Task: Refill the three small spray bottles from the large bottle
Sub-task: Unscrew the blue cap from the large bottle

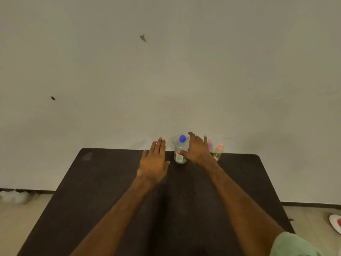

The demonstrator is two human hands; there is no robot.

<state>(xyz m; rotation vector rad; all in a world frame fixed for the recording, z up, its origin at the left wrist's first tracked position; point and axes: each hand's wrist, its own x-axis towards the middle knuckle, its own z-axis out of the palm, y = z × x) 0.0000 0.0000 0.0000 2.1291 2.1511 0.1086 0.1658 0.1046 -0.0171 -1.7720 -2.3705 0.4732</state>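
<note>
A large clear bottle with a blue cap stands upright at the far edge of the dark table. My right hand reaches over it, thumb against its label, fingers straight and spread. Behind that hand a small spray bottle with a magenta cap is mostly hidden. To the right of it stands a small spray bottle with a pink cap. My left hand hovers flat, fingers straight, just left of the large bottle. A third small bottle is not visible.
A plain wall rises right behind the table's far edge. The floor shows on both sides, with a white and red object at the right and pale lumps at the left.
</note>
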